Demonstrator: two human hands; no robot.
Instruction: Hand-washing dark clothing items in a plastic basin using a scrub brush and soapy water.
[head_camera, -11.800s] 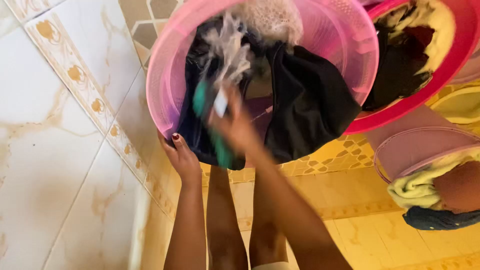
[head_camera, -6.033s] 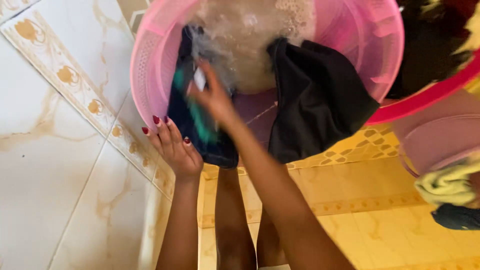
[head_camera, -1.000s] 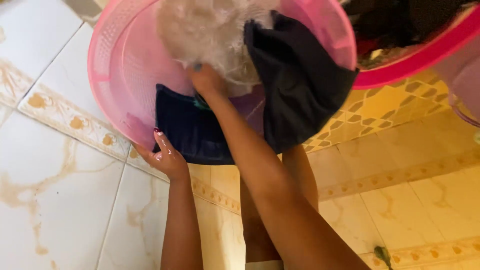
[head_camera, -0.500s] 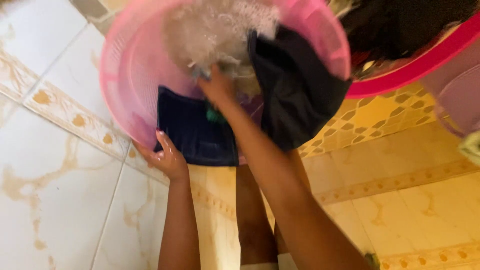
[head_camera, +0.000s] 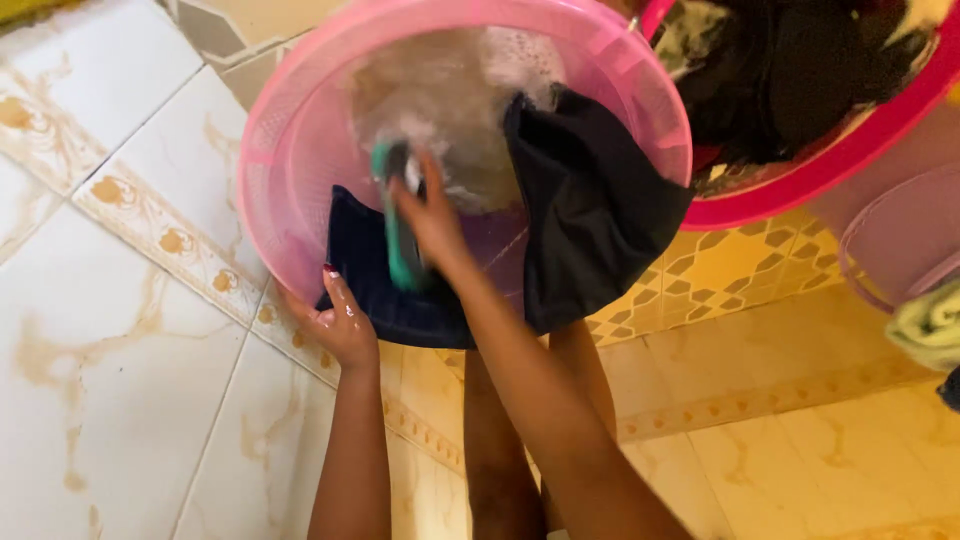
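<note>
Tiles (head_camera: 110, 330) of glossy white ceramic with tan marbling and a band of ochre ornament cover the floor at far left. Next comes the left hand (head_camera: 340, 325), its forearm rising straight up from the bottom edge; the palm is pressed against the lower rim of the pink basin (head_camera: 290, 170) and the hem of the navy cloth (head_camera: 365, 270), fingers spread and lightly curled around the edge, nails painted dark red. That navy cloth is a heavy, denim-like fabric that hangs over the basin's near rim, its long side running along the rim. The basin is round, thin translucent plastic with a ribbed, slotted wall near the top, and it holds grey, foamy water.

Just right of the left hand, the right hand (head_camera: 432, 215) reaches diagonally up and left from a long forearm, wrist bent, fingers closed around a teal scrubbing brush (head_camera: 400, 235). The brush lies on the navy cloth inside the basin, its long axis nearly upright in the view, tilted slightly left at the top.

Further right a black garment (head_camera: 590, 210), smooth and limp, drapes over the basin's rim. Beyond it stands a deeper pink tub (head_camera: 830, 160) of dark laundry (head_camera: 790, 70) on yellow patterned tiles (head_camera: 730, 270).
</note>
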